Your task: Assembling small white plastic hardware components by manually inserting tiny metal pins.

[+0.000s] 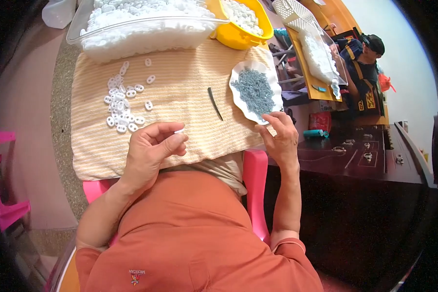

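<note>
My left hand [151, 148] is closed, pinching a small white plastic piece [179, 131] between thumb and forefinger above the front part of the striped cloth [190, 146]. My right hand [283, 138] is at the near rim of a white scalloped plate [236, 99], its thumb and forefinger nearly together. Whatever may be between those fingertips is too small to make out. Heaped on the plate are many tiny grey-blue parts [254, 91]. Left of it lies a thin, dark, slightly curved strip [214, 103]. White oval pieces with two holes [118, 104] form a loose pile at the left.
Along the far edge stand a clear bin [146, 23] full of white pieces and a yellow basin [241, 40] of similar pieces. Another person [362, 56] sits at the far right beside a second bin [317, 58]. A pink stool [5, 209] stands left.
</note>
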`<action>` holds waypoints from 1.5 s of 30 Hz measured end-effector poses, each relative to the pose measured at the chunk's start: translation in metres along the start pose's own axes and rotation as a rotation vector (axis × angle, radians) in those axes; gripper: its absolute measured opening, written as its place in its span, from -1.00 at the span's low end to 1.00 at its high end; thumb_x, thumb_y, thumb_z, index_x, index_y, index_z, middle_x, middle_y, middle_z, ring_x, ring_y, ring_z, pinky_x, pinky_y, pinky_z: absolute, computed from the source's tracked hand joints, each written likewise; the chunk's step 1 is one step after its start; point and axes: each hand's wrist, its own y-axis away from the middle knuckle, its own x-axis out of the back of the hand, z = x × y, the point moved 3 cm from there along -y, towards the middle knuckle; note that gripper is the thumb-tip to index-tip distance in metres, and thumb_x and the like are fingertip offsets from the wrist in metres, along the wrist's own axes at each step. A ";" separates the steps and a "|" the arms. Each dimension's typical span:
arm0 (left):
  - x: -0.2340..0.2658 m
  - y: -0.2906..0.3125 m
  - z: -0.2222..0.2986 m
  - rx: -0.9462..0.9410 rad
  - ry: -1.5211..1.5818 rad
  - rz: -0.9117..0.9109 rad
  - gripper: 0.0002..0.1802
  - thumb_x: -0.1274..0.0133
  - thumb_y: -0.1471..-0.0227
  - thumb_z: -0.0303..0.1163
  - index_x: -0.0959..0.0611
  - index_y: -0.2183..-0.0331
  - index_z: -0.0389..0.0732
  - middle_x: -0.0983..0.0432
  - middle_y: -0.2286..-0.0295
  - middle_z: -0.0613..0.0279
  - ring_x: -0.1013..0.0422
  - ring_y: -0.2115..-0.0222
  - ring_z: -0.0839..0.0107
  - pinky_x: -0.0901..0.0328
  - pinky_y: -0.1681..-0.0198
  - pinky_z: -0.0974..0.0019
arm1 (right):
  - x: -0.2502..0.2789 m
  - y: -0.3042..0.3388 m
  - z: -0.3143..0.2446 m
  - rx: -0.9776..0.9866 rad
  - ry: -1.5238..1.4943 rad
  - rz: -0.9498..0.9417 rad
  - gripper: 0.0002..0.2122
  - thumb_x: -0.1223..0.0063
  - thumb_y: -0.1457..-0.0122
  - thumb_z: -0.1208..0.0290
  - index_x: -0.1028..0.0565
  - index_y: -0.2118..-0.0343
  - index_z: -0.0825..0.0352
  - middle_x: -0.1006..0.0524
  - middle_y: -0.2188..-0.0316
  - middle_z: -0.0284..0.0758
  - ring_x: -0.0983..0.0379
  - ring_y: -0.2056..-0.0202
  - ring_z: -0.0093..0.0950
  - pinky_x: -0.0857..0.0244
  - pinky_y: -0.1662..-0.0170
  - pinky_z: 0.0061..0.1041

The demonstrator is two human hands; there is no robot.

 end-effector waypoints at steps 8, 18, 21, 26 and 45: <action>0.001 -0.002 -0.004 0.037 0.007 -0.033 -0.77 -0.12 -0.08 -0.40 -0.60 0.21 -0.30 -0.55 0.46 0.27 -0.45 0.49 0.59 -0.39 0.37 0.51 | -0.010 0.003 -0.001 0.047 0.085 -0.069 -0.75 -0.23 0.03 0.31 -0.55 0.29 0.28 -0.49 0.31 -0.30 -0.42 0.28 -0.27 -0.36 0.26 -0.33; 0.001 -0.003 -0.006 -0.022 -0.003 -0.030 -0.81 -0.14 -0.06 -0.42 -0.63 0.26 -0.30 -0.52 0.52 0.35 -0.40 0.54 0.62 -0.33 0.41 0.54 | -0.018 -0.004 -0.008 0.118 0.109 -0.018 -0.73 -0.17 -0.02 0.23 -0.53 0.26 0.27 -0.46 0.29 -0.25 -0.38 0.28 -0.23 -0.32 0.26 -0.30; 0.000 -0.002 -0.003 -0.005 -0.020 -0.029 -0.81 -0.15 -0.05 -0.42 -0.63 0.27 -0.30 -0.52 0.52 0.35 -0.40 0.55 0.62 -0.33 0.42 0.55 | -0.021 -0.006 -0.010 0.118 0.153 -0.018 -0.74 -0.13 -0.05 0.23 -0.52 0.26 0.26 -0.45 0.30 -0.27 -0.36 0.29 -0.24 -0.30 0.27 -0.31; 0.000 -0.002 -0.003 0.001 -0.045 -0.025 -0.81 -0.16 -0.04 -0.41 -0.63 0.28 -0.30 -0.52 0.52 0.35 -0.40 0.54 0.62 -0.33 0.42 0.55 | -0.028 -0.006 -0.015 0.153 0.179 -0.023 -0.79 -0.12 -0.06 0.26 -0.50 0.29 0.25 -0.43 0.32 -0.30 -0.35 0.33 -0.28 -0.28 0.29 -0.33; 0.001 -0.002 -0.007 -0.012 -0.007 -0.018 -0.83 -0.16 -0.03 -0.43 -0.64 0.30 -0.30 -0.52 0.53 0.34 -0.40 0.55 0.62 -0.33 0.43 0.55 | -0.041 0.000 -0.011 0.191 -0.013 0.219 -0.90 -0.18 0.02 0.53 -0.54 0.39 0.31 -0.48 0.41 -0.31 -0.40 0.38 -0.30 -0.30 0.35 -0.37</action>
